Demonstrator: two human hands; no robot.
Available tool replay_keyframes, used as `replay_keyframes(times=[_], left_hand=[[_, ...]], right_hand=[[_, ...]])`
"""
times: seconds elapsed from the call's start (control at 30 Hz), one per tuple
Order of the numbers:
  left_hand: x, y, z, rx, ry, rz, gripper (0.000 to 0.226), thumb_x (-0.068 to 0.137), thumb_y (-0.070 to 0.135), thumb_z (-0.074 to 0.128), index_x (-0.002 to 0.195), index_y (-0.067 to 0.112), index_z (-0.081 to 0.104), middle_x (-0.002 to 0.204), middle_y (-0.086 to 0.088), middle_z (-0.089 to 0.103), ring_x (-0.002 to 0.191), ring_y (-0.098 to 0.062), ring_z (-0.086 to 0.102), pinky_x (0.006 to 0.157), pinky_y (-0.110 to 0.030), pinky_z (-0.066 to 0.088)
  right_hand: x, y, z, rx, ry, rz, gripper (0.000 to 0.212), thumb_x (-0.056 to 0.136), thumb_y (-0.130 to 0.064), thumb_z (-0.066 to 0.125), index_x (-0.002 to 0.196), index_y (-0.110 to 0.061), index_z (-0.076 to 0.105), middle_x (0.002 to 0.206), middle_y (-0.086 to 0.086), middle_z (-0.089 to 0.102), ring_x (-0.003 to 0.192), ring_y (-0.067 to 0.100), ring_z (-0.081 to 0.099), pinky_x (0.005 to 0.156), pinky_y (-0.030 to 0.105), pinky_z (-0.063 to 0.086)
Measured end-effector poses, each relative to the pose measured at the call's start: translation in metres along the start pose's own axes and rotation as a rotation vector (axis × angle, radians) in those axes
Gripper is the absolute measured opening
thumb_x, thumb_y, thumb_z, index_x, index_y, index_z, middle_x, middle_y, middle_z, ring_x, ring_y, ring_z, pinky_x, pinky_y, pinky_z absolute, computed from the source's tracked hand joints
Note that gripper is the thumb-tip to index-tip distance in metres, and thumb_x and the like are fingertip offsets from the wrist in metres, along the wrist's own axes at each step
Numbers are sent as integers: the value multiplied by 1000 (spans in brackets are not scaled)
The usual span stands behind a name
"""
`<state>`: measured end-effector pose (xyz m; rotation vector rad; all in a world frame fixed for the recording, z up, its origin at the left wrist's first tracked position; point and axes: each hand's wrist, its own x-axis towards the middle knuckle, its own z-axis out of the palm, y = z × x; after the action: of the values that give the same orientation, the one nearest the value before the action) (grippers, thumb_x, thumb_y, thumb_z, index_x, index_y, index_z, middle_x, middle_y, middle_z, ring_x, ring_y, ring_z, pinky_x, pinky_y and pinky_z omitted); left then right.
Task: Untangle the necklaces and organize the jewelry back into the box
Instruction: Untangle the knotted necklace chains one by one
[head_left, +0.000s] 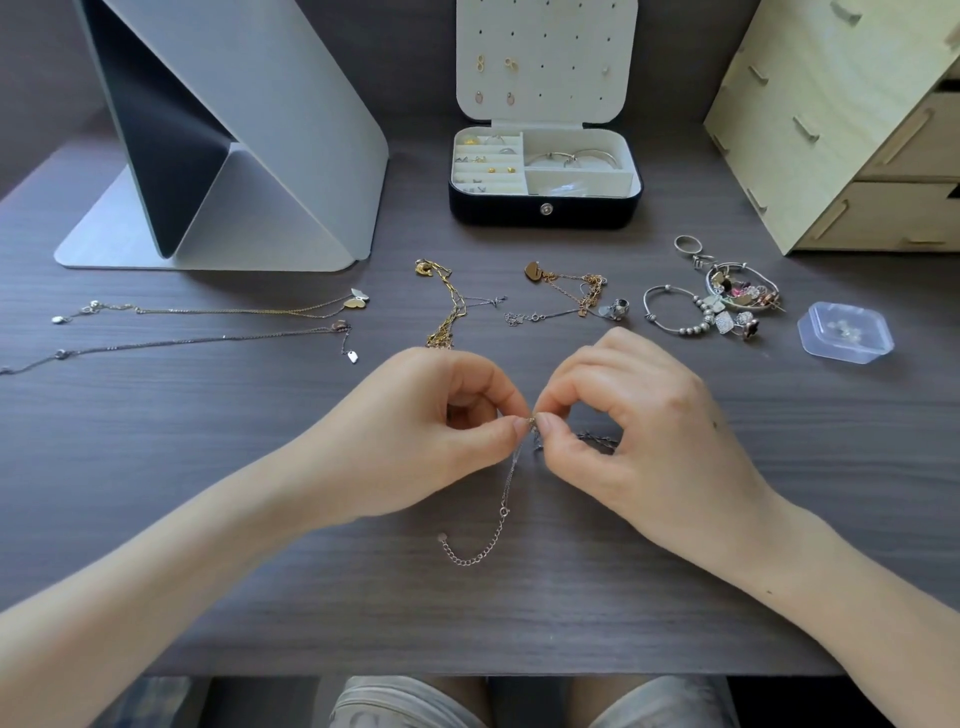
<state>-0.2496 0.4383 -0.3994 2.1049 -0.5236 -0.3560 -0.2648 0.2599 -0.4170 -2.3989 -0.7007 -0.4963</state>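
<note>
My left hand (441, 431) and my right hand (639, 431) meet at the middle of the desk, and both pinch a thin silver chain (496, 519) at its clasp. The chain's tail hangs down and curls on the desk below my hands. The open jewelry box (545, 208) stands at the back centre, with rings, studs and bangles in its compartments and earrings pinned on its lid. Two necklaces (208, 325) lie stretched out at the left. A gold chain (447, 306) and a tangle with a heart pendant (566, 296) lie beyond my hands.
A pile of bracelets, charms and rings (722, 301) lies at the right, next to a small clear plastic case (844, 332). A grey folded stand (234, 145) fills the back left. A wooden drawer unit (852, 130) stands at the back right.
</note>
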Motion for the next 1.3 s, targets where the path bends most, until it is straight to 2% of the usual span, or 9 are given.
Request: replay_keyframes(times=[0.17, 0.27, 0.33, 0.57, 0.73, 0.9, 1.07, 1.17, 1.3], left_hand=[[1, -1, -1, 13, 5, -18, 11, 84, 20, 66, 73, 23, 65, 53, 10, 54, 51, -8, 43, 55, -24, 39], [1, -1, -1, -1, 13, -38, 8, 80, 24, 65, 72, 23, 64, 54, 11, 56, 52, -9, 44, 55, -26, 39], [0, -1, 0, -23, 20, -37, 6, 74, 28, 61, 71, 23, 63, 55, 11, 57, 53, -9, 45, 55, -24, 39], [1, -3, 1, -100, 18, 51, 8, 75, 31, 63, 80, 24, 64, 51, 8, 47, 53, -13, 39, 54, -24, 33], [0, -2, 3, 76, 123, 133, 9, 74, 28, 64, 71, 21, 67, 52, 6, 54, 49, -8, 43, 52, -12, 33], [-3, -2, 4, 221, 201, 169, 7, 76, 26, 64, 69, 25, 67, 61, 17, 63, 56, -7, 57, 58, -13, 41], [-4, 0, 5, 116, 165, 80, 15, 86, 20, 65, 72, 24, 65, 57, 14, 66, 58, -10, 60, 64, -24, 46], [-3, 1, 5, 26, 119, 28, 17, 88, 15, 61, 73, 22, 63, 56, 12, 65, 53, -5, 56, 61, -19, 44], [-2, -2, 4, -94, 70, -7, 15, 87, 26, 60, 72, 21, 61, 57, 10, 63, 56, -14, 56, 64, -28, 45]], right_hand=[[-1, 1, -1, 81, -51, 102, 14, 77, -27, 50, 68, -19, 58, 70, -20, 50, 68, 1, 35, 68, 13, 32], [-1, -1, -5, 179, -128, 240, 10, 75, -37, 48, 67, -33, 51, 64, -25, 49, 68, 3, 42, 65, 12, 33], [0, -2, -7, 229, -161, 304, 10, 75, -36, 52, 64, -35, 51, 70, -28, 53, 69, 6, 46, 61, 13, 33], [1, 1, -9, 342, -193, 420, 13, 73, -40, 54, 63, -32, 58, 62, -14, 47, 56, 8, 41, 53, 15, 31], [1, 0, -8, 341, -194, 461, 15, 70, -39, 54, 61, -29, 59, 57, -13, 47, 55, 7, 40, 52, 17, 32], [1, -1, -6, 377, -190, 526, 16, 68, -40, 54, 65, -27, 62, 52, -6, 41, 49, 6, 35, 49, 21, 31], [1, -2, -7, 398, -206, 554, 17, 65, -41, 53, 69, -27, 62, 51, -7, 39, 49, 6, 34, 51, 24, 32], [1, -3, -7, 396, -220, 562, 17, 69, -39, 57, 66, -23, 62, 50, -6, 38, 49, 8, 35, 53, 25, 33], [0, -2, -7, 345, -230, 541, 19, 73, -41, 57, 64, -25, 62, 52, -6, 40, 51, 7, 37, 55, 23, 33]])
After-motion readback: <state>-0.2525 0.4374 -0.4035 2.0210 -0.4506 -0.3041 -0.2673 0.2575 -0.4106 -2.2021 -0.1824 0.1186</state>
